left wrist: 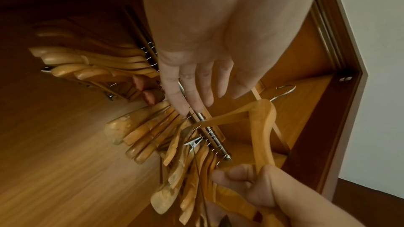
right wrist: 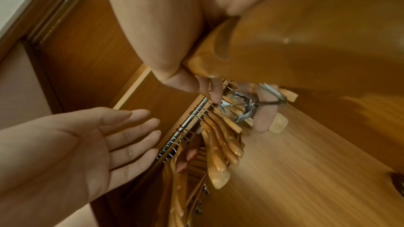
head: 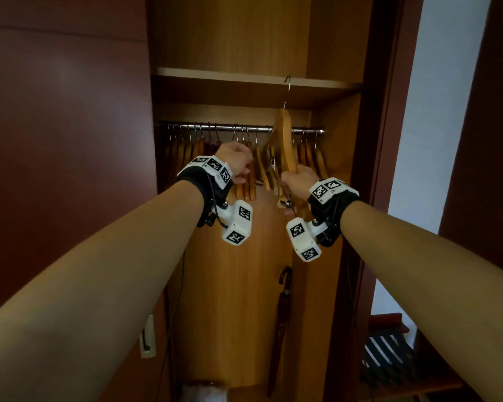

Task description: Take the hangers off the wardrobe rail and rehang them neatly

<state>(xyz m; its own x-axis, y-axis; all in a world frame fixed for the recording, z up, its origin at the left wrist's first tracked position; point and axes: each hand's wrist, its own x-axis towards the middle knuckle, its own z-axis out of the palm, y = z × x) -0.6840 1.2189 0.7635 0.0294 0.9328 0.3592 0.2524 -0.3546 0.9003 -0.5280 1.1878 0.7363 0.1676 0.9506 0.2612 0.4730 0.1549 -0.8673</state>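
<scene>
A steel rail [head: 224, 127] crosses the wardrobe and carries several wooden hangers [head: 186, 149] in uneven bunches. My right hand [head: 296, 181] grips one end of a wooden hanger [head: 285, 140] and holds it upright in front of the rail, its hook [head: 287, 82] up at the shelf's edge, off the rail. The left wrist view shows that hanger [left wrist: 260, 127] in my right hand [left wrist: 251, 187]. My left hand [head: 235, 159] is at the middle bunch. Its fingers [left wrist: 192, 92] are straight and reach to the rail [left wrist: 210, 130] without holding anything.
A shelf [head: 244, 75] sits close above the rail. A folded dark umbrella [head: 280, 314] leans inside the wardrobe below. The dark red door [head: 70, 140] stands at the left, and a slatted wooden rack [head: 389, 358] is at the lower right by a white wall.
</scene>
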